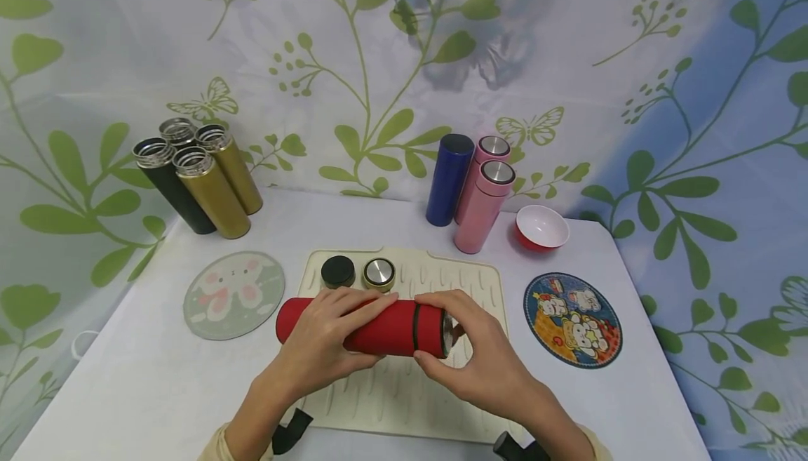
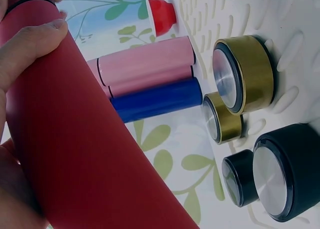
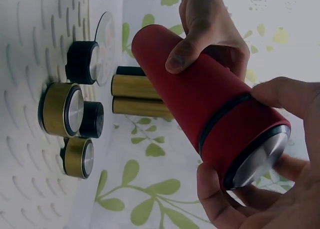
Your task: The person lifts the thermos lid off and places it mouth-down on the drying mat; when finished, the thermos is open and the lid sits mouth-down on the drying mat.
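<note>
A red thermos lies sideways in the air above the cream drying mat. My left hand grips its body. At the capped end, my right hand holds the red lid, its fingers and thumb round the edge. A black ring marks the joint between lid and body, and the lid's silver top shows in the right wrist view. Beyond the thermos a black lid and a gold lid rest on the mat. The left wrist view shows two gold lids and two black lids there.
Several lidless bottles, such as a gold one, stand at the back left. A blue thermos and two pink ones stand at the back, beside a red bowl. Round coasters, one green and one colourful, flank the mat.
</note>
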A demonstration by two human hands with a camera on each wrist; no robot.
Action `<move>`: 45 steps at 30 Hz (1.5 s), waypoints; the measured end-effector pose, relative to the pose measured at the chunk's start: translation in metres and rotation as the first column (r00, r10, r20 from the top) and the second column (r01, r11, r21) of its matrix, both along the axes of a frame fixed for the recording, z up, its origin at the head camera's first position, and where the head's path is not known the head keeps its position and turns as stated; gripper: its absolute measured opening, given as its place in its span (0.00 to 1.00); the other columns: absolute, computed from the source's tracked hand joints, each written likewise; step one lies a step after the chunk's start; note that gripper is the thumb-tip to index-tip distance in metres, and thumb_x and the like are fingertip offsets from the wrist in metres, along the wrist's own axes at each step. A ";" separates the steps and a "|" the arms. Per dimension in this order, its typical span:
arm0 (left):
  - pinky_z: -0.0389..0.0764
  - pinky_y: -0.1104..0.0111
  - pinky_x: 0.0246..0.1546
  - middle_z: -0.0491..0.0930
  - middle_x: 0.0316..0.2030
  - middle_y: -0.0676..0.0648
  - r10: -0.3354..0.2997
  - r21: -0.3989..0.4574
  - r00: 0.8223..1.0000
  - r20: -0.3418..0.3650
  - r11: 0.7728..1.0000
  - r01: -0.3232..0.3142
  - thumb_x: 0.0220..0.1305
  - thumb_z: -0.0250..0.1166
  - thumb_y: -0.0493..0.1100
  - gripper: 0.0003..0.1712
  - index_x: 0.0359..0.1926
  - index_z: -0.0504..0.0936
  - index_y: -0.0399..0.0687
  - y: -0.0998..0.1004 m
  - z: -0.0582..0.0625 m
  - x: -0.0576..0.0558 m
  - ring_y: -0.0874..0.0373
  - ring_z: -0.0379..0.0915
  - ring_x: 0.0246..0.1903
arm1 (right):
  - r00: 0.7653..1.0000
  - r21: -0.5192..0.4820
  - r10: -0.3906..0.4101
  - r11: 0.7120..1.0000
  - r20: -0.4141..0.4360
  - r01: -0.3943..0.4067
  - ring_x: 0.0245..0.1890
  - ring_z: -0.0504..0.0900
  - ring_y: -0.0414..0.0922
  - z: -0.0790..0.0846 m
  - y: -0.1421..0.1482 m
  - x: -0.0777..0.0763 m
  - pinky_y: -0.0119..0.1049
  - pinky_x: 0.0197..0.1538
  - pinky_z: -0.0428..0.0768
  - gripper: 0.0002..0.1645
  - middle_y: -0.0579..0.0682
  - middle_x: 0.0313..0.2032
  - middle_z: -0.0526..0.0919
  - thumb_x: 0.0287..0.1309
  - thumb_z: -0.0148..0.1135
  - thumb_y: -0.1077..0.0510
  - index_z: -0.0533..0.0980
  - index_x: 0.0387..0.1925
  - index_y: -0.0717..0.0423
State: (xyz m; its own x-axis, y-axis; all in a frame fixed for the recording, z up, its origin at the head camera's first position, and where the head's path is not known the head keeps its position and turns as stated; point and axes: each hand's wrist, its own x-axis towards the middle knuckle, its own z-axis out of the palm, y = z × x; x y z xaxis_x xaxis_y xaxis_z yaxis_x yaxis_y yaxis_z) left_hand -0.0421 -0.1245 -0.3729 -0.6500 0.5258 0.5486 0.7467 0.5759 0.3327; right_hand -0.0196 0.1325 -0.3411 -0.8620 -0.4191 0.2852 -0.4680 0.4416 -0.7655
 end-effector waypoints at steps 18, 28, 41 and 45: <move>0.83 0.62 0.43 0.77 0.57 0.58 -0.107 0.064 0.949 0.297 0.994 0.092 0.43 0.84 0.49 0.48 0.68 0.75 0.65 -0.020 0.013 -0.001 0.60 0.72 0.54 | 0.839 0.125 0.236 0.972 -0.490 -0.200 0.61 0.67 0.54 0.007 -0.010 0.001 0.47 0.58 0.77 0.43 0.54 0.63 0.72 0.35 0.72 0.77 0.79 0.57 0.46; 0.81 0.60 0.46 0.79 0.56 0.56 -0.040 0.004 0.979 0.198 0.999 0.040 0.42 0.84 0.50 0.47 0.67 0.76 0.63 -0.014 0.011 0.000 0.59 0.73 0.53 | 0.999 -0.016 -0.012 1.000 0.031 0.013 0.46 0.80 0.41 0.003 -0.010 -0.002 0.36 0.36 0.84 0.35 0.40 0.53 0.79 0.60 0.71 0.46 0.70 0.66 0.42; 0.82 0.59 0.46 0.78 0.57 0.55 0.034 -0.042 0.973 0.229 0.999 -0.025 0.42 0.84 0.51 0.49 0.68 0.74 0.66 -0.025 0.013 0.001 0.57 0.74 0.53 | 0.986 0.021 0.066 0.998 -0.155 -0.064 0.62 0.69 0.45 0.006 -0.001 -0.002 0.40 0.53 0.80 0.39 0.43 0.63 0.71 0.47 0.78 0.66 0.76 0.60 0.39; 0.83 0.60 0.43 0.76 0.58 0.56 0.067 0.029 0.956 0.285 0.996 -0.078 0.42 0.84 0.49 0.50 0.69 0.73 0.66 -0.040 0.017 0.003 0.56 0.73 0.55 | 0.969 0.041 0.001 0.999 -0.247 0.010 0.62 0.69 0.45 0.004 0.008 -0.012 0.44 0.53 0.80 0.46 0.43 0.62 0.73 0.38 0.79 0.74 0.76 0.59 0.41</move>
